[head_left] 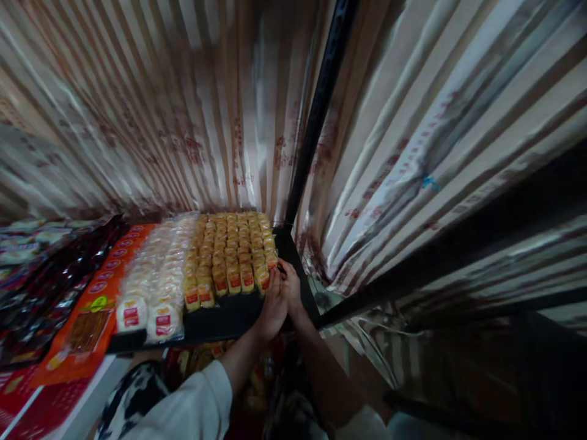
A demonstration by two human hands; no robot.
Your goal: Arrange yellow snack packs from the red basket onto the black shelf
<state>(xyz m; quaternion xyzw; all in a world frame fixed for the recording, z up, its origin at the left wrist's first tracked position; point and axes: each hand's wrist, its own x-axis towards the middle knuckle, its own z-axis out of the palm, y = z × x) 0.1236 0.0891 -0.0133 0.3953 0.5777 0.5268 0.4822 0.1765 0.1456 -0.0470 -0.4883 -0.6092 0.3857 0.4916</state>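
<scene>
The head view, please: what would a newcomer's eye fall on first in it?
Probably the rows of small yellow wrapped packs on the black shelf, with the left hand and right hand together at their near right corner. Further left lie white round plastic-wrapped packs and orange packets. Brown-striped sheeting rises behind.

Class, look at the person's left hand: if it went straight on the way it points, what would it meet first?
The left hand would probably meet the near end of the rightmost row of yellow wrapped snacks first, though depth is hard to judge.
</scene>
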